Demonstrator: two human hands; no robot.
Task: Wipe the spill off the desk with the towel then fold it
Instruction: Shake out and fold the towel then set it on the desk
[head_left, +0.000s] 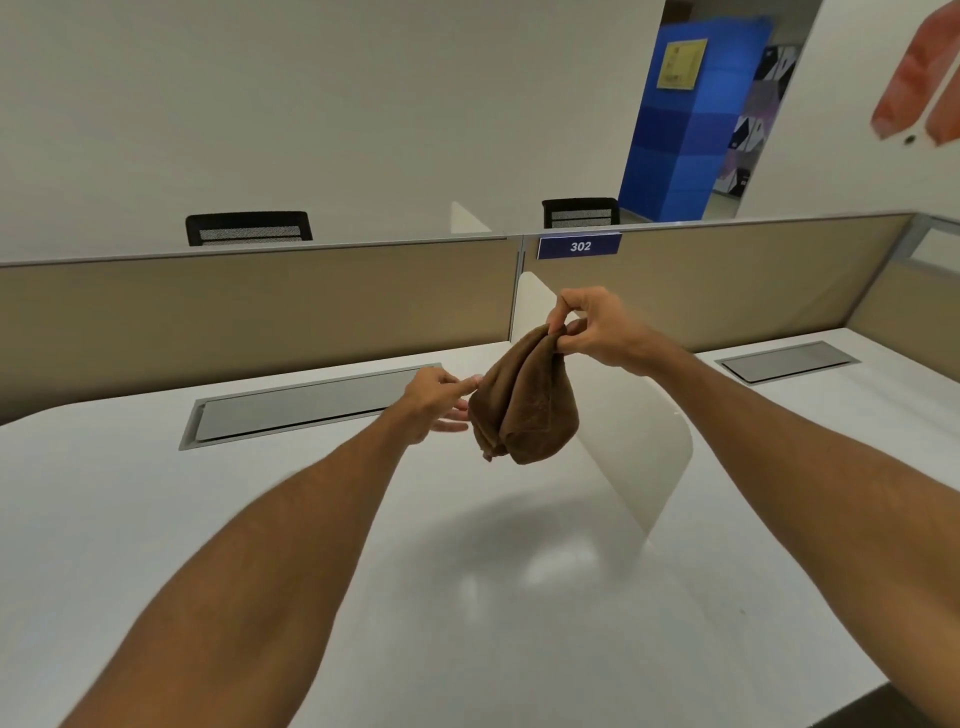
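Brown towel (524, 400) hangs below my right hand (597, 332), pinched at its top so it drops clear of the tabletop (260, 519). My left hand (436, 397), fingers loose and grasping nothing, reaches beside it, I judge to catch an edge for folding.

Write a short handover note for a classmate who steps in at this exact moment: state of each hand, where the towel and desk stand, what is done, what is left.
Right hand: shut on the top edge of the brown towel, holding it bunched in the air above the desk.
Left hand: open, fingers reaching to the towel's left side, touching it at most lightly; no grip.
Desk: no spill is visible on the white surface, only glare, so the wiping looks finished, though I cannot be sure.
Left to do: take a second corner with the left hand, spread the towel, fold it and set it down.
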